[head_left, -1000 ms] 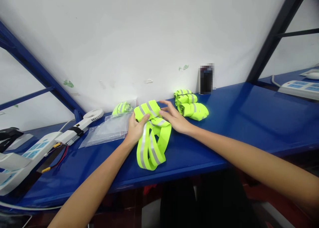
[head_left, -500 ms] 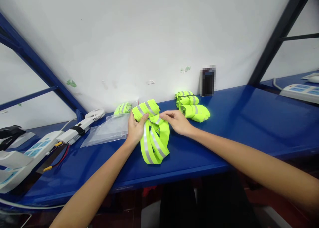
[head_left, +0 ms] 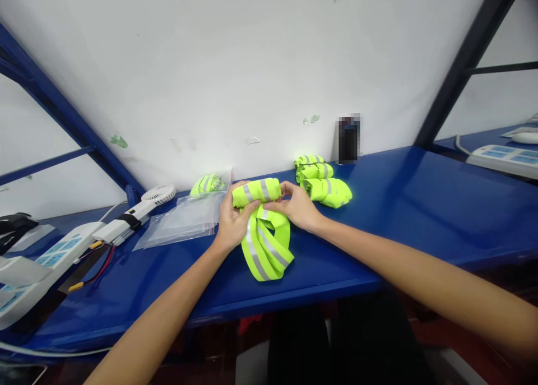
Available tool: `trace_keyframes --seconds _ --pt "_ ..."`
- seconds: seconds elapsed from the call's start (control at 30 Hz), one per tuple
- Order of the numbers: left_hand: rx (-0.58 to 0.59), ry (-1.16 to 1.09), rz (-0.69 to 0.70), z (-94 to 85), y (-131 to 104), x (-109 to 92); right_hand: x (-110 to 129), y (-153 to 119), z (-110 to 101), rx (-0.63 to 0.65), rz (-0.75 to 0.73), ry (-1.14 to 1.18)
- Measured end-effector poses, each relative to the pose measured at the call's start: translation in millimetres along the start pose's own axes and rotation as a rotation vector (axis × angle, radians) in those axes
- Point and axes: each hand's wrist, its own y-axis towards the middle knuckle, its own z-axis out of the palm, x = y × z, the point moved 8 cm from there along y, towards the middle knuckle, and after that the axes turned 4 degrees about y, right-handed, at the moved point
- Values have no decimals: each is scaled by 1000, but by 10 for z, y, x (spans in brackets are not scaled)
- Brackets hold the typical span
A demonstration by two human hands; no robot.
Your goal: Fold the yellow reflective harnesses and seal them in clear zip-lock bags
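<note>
A neon yellow reflective strap vest (head_left: 268,249) with silver stripes is partly rolled up between my hands. Its upper part forms a tight roll, and loose loops hang from it over the blue table. My left hand (head_left: 233,219) is closed round the left end of the roll, thumb on its front. My right hand (head_left: 296,207) pinches the right end, its thumb against the lower edge where the loops begin. Just beyond my right hand lie several rolled neon bundles (head_left: 327,191). Behind my left hand, another neon bundle (head_left: 207,184) lies by the wall.
Clear plastic bags (head_left: 180,219) lie left of my hands on the blue table (head_left: 403,205). Further left are a white handheld fan (head_left: 158,194), a power strip (head_left: 63,250) and cables. A blurred dark object (head_left: 348,139) leans on the wall.
The rolled part has turned from tilted to nearly level and moved slightly right and down. My right hand has shifted from the loose strap to the roll's right end.
</note>
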Motion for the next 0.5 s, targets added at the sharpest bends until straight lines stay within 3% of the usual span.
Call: trace_keyframes --seconds 0.1,0.27,0.5 --pt "49 -47 -46 21 7 71 9 1 -26 -23 36 -15" --pt "-14 -148 -152 -53 33 225 -18 -8 42 61 115 213" --pt "7 -86 -130 -10 7 154 -102 -8 38 30 171 257"
